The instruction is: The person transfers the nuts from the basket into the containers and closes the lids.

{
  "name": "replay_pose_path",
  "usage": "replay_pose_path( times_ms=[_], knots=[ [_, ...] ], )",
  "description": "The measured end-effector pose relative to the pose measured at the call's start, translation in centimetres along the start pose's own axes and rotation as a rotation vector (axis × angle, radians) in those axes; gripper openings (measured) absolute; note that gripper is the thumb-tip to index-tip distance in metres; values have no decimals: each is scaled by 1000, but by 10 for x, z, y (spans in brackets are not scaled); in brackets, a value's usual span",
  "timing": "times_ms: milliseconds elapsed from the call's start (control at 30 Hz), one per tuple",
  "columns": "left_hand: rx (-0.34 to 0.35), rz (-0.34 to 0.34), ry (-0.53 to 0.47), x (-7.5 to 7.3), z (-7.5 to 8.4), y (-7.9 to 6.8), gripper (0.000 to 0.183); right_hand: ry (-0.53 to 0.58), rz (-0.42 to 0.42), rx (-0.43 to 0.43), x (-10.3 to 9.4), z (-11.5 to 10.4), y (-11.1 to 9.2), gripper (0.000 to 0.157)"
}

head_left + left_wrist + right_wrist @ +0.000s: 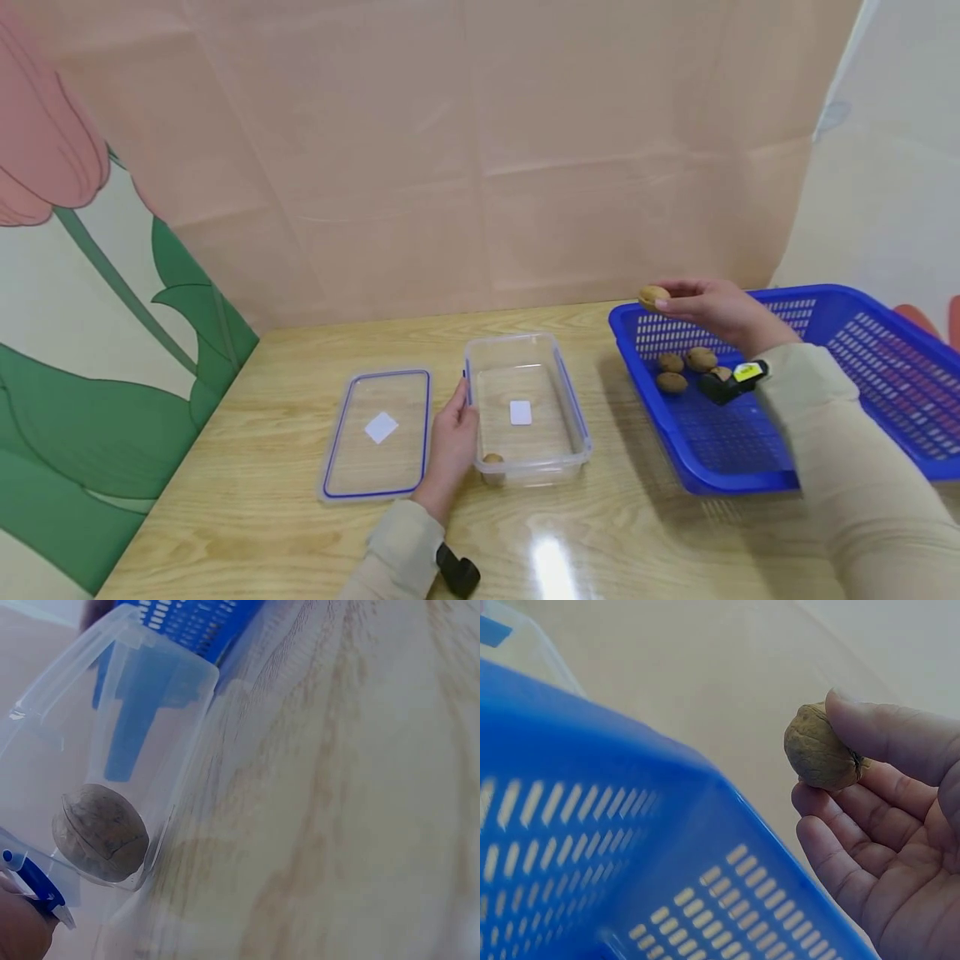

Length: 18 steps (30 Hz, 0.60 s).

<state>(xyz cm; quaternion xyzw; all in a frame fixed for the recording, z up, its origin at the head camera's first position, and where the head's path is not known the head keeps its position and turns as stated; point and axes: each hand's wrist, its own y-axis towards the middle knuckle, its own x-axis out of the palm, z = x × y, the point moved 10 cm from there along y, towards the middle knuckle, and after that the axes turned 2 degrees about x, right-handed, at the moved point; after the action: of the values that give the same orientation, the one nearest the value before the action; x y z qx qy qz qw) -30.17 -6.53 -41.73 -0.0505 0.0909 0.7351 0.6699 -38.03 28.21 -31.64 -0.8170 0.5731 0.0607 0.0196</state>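
My right hand (716, 308) pinches a walnut (654, 297) between thumb and fingertips, above the far left rim of a blue plastic basket (720, 481). In the right wrist view the walnut (821, 748) sits at the fingertips, clear of the basket's edge. Several walnuts (701, 359) lie in the basket's left part. My left hand (452, 437) holds the left side of a clear plastic container (528, 342), by a blue-edged latch (34, 881). One walnut (101, 834) rests in the container's near left corner. A white square label (521, 412) shows on its bottom.
To the left of the container a clear lid (375, 479) with a blue seal lies flat on the wooden table (262, 450). A pinkish sheet (390, 183) hangs behind the table. The basket's raised rim stands to the right of the container.
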Motion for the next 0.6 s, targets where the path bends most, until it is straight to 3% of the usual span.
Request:
replay_pose_path(
  times_ms=[167, 600],
  knots=[
    [13, 5, -8, 0, 0, 0, 50, -9, -37, -31, 15, -6, 7, 30],
    [10, -15, -44, 0, -2, 1, 50, -95, -93, -14, 57, -16, 21, 27]
  ],
)
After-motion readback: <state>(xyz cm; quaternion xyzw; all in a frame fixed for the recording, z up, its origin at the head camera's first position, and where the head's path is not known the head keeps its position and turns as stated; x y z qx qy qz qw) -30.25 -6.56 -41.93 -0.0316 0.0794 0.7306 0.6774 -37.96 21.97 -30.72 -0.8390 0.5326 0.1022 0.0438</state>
